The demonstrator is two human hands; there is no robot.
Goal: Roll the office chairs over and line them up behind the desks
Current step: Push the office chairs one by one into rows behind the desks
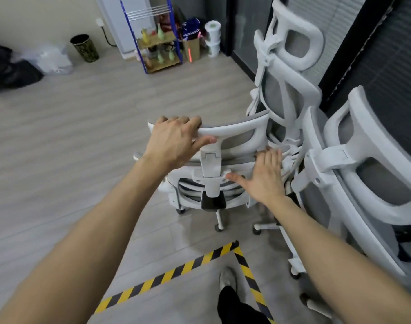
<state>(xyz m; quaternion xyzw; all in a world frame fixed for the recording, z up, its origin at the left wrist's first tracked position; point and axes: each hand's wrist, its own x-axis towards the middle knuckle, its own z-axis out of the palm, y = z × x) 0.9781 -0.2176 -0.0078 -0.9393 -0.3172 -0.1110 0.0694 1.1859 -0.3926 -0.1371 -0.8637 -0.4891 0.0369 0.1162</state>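
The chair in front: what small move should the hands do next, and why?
Probably close the open right hand on the chair back, then pull it left: the left hand already grips the headrest, and other chairs crowd its right side.

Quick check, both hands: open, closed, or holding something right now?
Left hand: closed on the headrest of the near chair, fingers over its top edge.
Right hand: open, fingers straight, at the chair's backrest; contact cannot be told.
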